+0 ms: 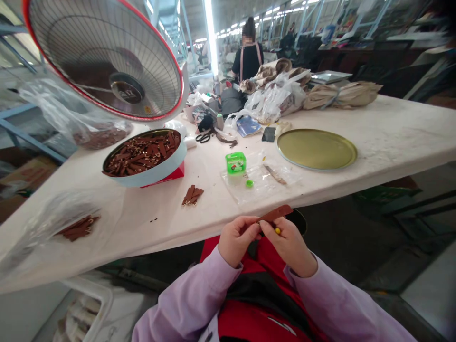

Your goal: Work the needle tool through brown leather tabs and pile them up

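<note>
Just in front of the table edge, a brown leather-like strip with a rounded end points up to the right. My left hand pinches its lower end between thumb and fingers. Closed around the same strip is my right hand, its thumb pressed near the left fingertips. A small yellow knob pokes out of the right hand; what it belongs to is hidden. On the table beyond, a small pile of brown strips with metal hooks lies left of a green plastic box and a small green cap.
A round tin heaped with brown strips stands under a red-rimmed fan heater. Its gold lid lies at right. Scissors, a phone and plastic bags are farther back. A person is in the background.
</note>
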The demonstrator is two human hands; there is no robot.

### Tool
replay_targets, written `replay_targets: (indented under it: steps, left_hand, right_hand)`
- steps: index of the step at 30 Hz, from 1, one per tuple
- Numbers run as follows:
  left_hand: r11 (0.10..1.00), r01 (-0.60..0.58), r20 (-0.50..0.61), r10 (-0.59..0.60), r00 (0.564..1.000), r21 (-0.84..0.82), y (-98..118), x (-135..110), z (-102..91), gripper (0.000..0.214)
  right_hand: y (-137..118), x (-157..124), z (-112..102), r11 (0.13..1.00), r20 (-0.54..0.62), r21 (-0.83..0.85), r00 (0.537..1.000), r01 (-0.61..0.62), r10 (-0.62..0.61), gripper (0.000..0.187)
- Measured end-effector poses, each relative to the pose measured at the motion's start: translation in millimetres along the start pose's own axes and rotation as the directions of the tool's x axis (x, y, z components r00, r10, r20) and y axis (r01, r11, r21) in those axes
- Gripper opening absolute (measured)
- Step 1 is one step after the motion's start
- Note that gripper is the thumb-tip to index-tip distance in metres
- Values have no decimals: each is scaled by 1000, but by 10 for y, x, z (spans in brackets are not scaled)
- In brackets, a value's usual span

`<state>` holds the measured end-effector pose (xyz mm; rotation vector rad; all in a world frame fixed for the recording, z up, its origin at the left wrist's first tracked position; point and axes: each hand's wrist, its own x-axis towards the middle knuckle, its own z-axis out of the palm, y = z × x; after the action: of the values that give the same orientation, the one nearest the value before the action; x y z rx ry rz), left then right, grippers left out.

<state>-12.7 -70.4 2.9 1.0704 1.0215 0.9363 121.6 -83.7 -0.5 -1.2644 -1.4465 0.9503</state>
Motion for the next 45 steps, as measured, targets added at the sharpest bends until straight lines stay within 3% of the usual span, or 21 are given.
replay_targets:
  steps: [4, 8, 10, 13, 19, 22, 24, 28, 32, 38, 45]
  left_hand:
    - [964, -73, -31, 84, 996, 256, -40, -14, 102, 22]
    - [905, -135, -101, 191, 976, 403, 8, -113, 171, 13]
    - [925, -124, -113, 175, 978, 359, 35, -145, 192, 11]
    - [984, -28, -105, 47, 993, 176, 46, -142, 191, 15]
    - [988, 104, -27, -108, 994, -112, -8, 4, 10, 22]
    - [959, 144, -53, -161, 986, -243, -49, 138, -159, 20]
    - [944, 158, -69, -185, 980, -288, -72, 245, -276, 19]
    - [945, 159, -138, -205, 969, -286, -87, 483, -474, 20]
    - [953, 159, -177, -209, 962, -258, -72, 746, -604, 21]
    - [948, 150, -213, -214, 953, -280, -125, 1116, -685, 21]
    - [952, 171, -219, -228, 949, -252, -212, 1301, -728, 21]
  right_hand:
    - [52, -40, -116, 986, -19, -151, 997, 67, -71, 18]
    - [61, -63, -158, 994, 26, -82, 997, 68, -66, 17]
    - [62, -57, -158, 998, 91, 48, 995, 27, -31, 15]
    - [68, -43, -130, 965, 172, 247, 984, -88, 46, 17]
    - [66, 99, 5, 838, 210, 475, 959, -268, 188, 18]
    - [96, 318, 27, 745, 75, 621, 965, -243, 252, 22]
    - [151, 505, 8, 731, -64, 661, 958, -170, 280, 20]
    - [312, 876, -44, 869, -269, 482, 924, -115, 272, 21]
    - [457, 1205, -48, 926, -316, 332, 903, -182, 291, 31]
    - [787, 1619, -20, 975, -494, 216, 855, -54, 156, 34]
    - [1143, 1748, 7, 979, -473, 166, 862, -118, 185, 32]
